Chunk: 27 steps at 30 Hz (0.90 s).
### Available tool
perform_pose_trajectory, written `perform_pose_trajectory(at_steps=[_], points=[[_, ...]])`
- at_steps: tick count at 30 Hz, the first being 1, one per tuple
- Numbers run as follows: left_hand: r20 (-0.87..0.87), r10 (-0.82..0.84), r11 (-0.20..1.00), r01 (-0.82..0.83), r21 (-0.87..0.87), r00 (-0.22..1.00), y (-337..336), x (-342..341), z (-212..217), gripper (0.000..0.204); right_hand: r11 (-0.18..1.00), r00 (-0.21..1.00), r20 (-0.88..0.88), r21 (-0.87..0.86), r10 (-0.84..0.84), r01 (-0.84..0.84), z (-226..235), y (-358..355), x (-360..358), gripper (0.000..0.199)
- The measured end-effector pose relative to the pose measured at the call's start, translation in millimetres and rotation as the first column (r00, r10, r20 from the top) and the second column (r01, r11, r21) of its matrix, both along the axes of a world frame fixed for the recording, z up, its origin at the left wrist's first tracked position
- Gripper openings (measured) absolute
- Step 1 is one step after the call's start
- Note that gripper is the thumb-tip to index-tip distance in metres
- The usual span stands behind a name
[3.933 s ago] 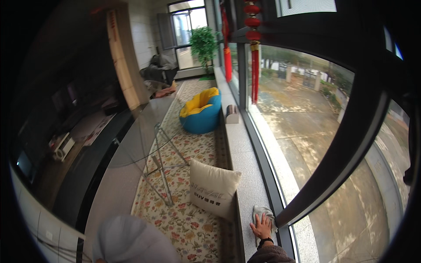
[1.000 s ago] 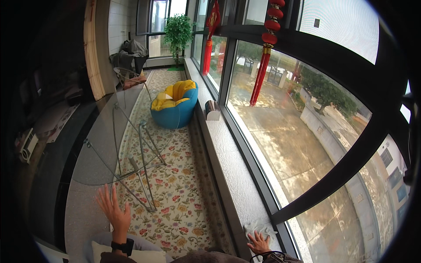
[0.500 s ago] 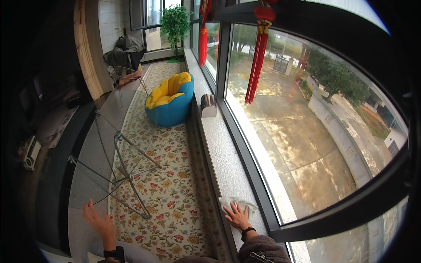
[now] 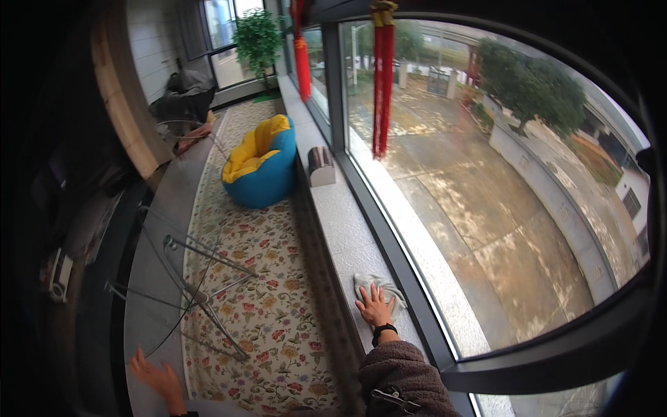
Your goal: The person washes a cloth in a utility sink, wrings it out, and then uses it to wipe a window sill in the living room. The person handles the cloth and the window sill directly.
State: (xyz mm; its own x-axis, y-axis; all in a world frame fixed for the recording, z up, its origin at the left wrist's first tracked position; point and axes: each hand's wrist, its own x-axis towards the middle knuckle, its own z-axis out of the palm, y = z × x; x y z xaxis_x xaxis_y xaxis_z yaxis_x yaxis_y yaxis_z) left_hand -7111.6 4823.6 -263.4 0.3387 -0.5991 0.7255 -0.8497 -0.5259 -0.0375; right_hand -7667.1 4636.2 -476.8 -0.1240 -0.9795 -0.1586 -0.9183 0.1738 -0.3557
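My right hand (image 4: 376, 306) lies flat with spread fingers on a light grey cloth (image 4: 389, 286), pressing it against the white textured windowsill (image 4: 347, 233). The cloth is bunched and shows beyond the fingertips and on the window side of the hand. A dark band circles that wrist, below a brown fleece sleeve. At the lower left, my left hand (image 4: 157, 379) is raised with its fingers apart and nothing in it, close to the glass-topped table (image 4: 156, 278) with thin metal legs.
Farther along the sill stands a rounded box-like object (image 4: 321, 167). A blue and yellow beanbag chair (image 4: 260, 163) sits on the floral carpet (image 4: 278, 313) beside it. Red tassels (image 4: 383, 90) hang before the large window. A green potted tree (image 4: 258, 42) stands at the far end.
My right hand and the cloth have slid farther forward along the sill. My left hand has dropped lower in view, and the view has shifted slightly.
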Motion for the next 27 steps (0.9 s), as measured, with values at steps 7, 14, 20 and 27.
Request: perform_pose_trajectory(at_steps=[7, 14, 20, 27], points=[[0.156, -0.097, 0.983, 0.119, -0.138, 0.983, -13.5, 7.6, -12.8, 0.071, 0.894, 0.941, -0.055, -0.335, -0.333, 0.297, -11.0, 140.3, -13.0, 0.061], [0.137, -0.247, 0.969, 0.245, 0.034, 0.959, 17.8, -16.4, -45.1, 0.08, 0.882, 0.879, -0.113, -0.156, -0.463, 0.444, 0.3, 383.4, -23.0, 0.064], [-0.526, -0.037, 0.749, 0.372, 0.548, 0.85, -12.7, -51.3, -136.4, 0.076, 0.795, 0.793, -0.063, -0.093, -0.606, 0.6, 7.2, 490.5, -26.5, 0.057], [-0.85, -0.117, 0.383, 0.813, 0.438, 0.514, -139.3, -170.7, -175.7, 0.059, 0.606, 0.744, 0.284, -0.442, -0.605, 0.661, 49.0, 329.0, -31.4, 0.035]])
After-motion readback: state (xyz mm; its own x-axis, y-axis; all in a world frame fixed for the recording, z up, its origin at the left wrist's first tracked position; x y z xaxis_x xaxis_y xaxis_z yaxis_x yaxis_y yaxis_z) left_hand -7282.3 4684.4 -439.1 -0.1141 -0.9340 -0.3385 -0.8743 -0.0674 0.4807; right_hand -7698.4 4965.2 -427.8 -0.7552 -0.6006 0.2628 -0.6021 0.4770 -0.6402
